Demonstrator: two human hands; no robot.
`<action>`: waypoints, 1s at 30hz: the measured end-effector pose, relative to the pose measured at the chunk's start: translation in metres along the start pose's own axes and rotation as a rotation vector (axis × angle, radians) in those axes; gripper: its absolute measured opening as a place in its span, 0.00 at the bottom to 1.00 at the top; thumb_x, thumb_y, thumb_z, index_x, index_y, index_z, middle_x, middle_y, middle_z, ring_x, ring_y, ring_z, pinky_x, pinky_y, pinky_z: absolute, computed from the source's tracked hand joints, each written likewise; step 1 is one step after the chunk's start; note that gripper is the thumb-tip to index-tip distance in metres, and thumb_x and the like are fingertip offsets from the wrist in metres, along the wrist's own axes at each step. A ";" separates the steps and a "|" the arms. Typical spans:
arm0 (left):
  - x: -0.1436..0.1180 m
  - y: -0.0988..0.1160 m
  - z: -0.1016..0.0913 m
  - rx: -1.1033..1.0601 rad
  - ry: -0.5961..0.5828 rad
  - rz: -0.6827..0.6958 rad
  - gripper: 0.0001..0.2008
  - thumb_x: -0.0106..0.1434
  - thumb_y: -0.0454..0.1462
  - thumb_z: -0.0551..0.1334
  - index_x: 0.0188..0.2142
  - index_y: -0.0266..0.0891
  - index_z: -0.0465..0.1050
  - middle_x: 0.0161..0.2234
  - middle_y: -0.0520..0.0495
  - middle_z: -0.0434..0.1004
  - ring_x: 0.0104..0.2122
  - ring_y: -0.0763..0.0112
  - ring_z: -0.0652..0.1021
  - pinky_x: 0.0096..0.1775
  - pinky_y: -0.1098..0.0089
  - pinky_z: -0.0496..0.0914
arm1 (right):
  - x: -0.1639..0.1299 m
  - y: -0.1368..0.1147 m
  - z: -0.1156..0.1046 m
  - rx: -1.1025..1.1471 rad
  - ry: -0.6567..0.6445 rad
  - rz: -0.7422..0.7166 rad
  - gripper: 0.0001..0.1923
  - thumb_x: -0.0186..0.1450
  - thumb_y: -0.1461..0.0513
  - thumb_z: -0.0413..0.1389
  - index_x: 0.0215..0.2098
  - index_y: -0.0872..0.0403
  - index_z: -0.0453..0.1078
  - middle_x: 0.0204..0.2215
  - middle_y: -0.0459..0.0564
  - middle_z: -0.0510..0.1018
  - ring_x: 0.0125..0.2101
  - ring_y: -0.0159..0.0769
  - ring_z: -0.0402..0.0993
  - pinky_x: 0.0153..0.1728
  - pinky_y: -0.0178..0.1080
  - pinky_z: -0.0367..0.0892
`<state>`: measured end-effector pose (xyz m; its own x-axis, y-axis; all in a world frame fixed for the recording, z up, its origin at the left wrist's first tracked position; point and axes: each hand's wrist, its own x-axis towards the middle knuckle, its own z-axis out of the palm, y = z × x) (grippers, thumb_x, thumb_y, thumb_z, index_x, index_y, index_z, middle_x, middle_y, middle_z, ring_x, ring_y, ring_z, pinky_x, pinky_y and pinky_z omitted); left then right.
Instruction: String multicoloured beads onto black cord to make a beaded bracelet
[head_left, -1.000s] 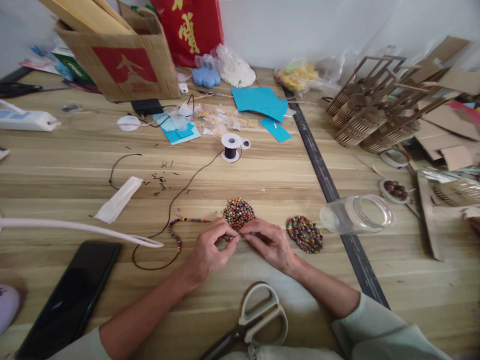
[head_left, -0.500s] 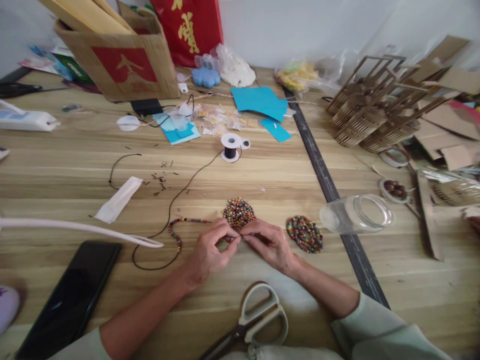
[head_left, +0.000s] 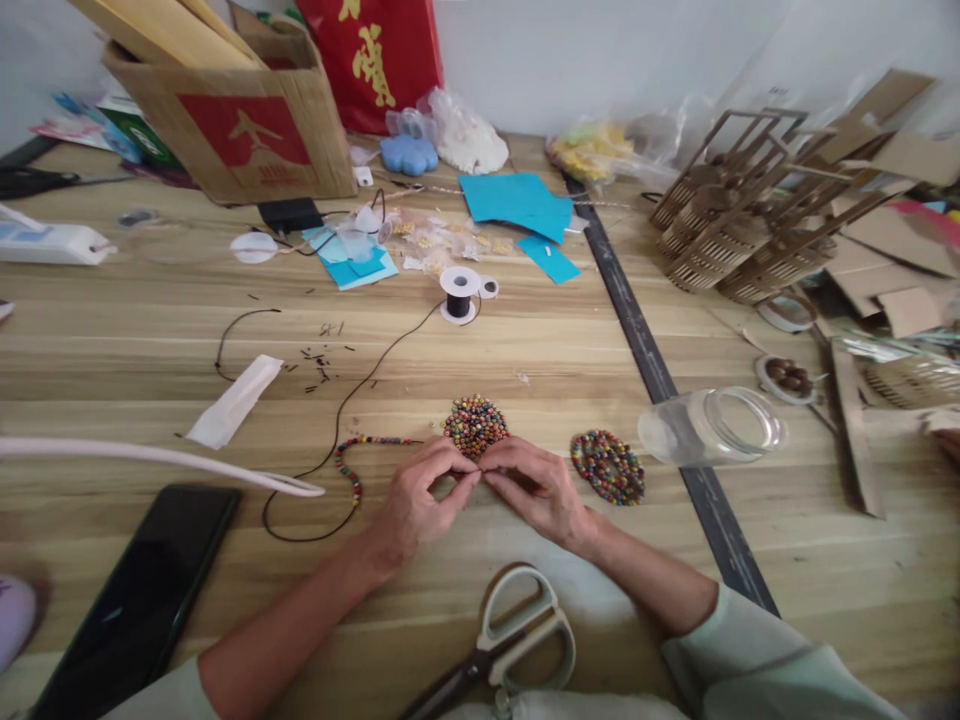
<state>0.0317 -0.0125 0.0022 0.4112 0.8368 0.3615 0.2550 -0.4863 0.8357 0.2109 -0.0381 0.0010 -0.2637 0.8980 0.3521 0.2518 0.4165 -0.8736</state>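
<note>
My left hand [head_left: 420, 498] and my right hand [head_left: 534, 487] meet fingertip to fingertip at the near edge of a round coil of multicoloured beads [head_left: 475, 424] on the wooden table [head_left: 525, 340]. Both pinch the beaded black cord where it joins the coil. A strung run of beads [head_left: 354, 462] curves off to the left, and the bare cord [head_left: 360, 385] leads up to a small spool of black thread [head_left: 460, 294]. A second round bead coil [head_left: 607, 466] lies just right of my right hand.
Scissors [head_left: 501, 642] lie near my body, a black phone [head_left: 127, 600] at the lower left, a clear plastic jar [head_left: 712, 427] on its side to the right. A cardboard box [head_left: 232, 120], blue paper [head_left: 525, 205] and wooden baskets [head_left: 750, 220] fill the far side.
Both hands stay pinched at the coil's edge; the fingertips have closed a little tighter together. The view has shifted slightly.
</note>
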 end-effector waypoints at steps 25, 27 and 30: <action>0.000 0.003 -0.005 0.047 0.026 -0.018 0.07 0.60 0.29 0.63 0.38 0.39 0.77 0.34 0.49 0.82 0.33 0.71 0.81 0.39 0.73 0.76 | 0.003 0.000 -0.001 0.020 0.051 -0.019 0.05 0.68 0.63 0.54 0.36 0.55 0.71 0.32 0.52 0.75 0.33 0.33 0.72 0.33 0.35 0.69; -0.001 0.003 -0.005 0.048 0.025 -0.052 0.08 0.59 0.30 0.63 0.39 0.39 0.76 0.34 0.49 0.83 0.32 0.71 0.81 0.39 0.74 0.76 | 0.003 0.001 -0.001 0.016 0.062 -0.009 0.05 0.68 0.62 0.55 0.37 0.55 0.71 0.31 0.51 0.75 0.32 0.33 0.72 0.32 0.35 0.69; -0.003 0.003 -0.004 0.040 0.020 -0.093 0.10 0.59 0.30 0.64 0.41 0.39 0.75 0.33 0.50 0.83 0.31 0.71 0.82 0.39 0.73 0.76 | 0.001 0.002 0.001 0.019 0.069 0.019 0.05 0.67 0.61 0.56 0.37 0.55 0.71 0.31 0.51 0.76 0.31 0.32 0.72 0.31 0.34 0.69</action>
<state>0.0278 -0.0149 0.0054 0.3664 0.8836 0.2917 0.3261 -0.4155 0.8491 0.2105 -0.0363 -0.0009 -0.1937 0.9136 0.3575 0.2385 0.3973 -0.8862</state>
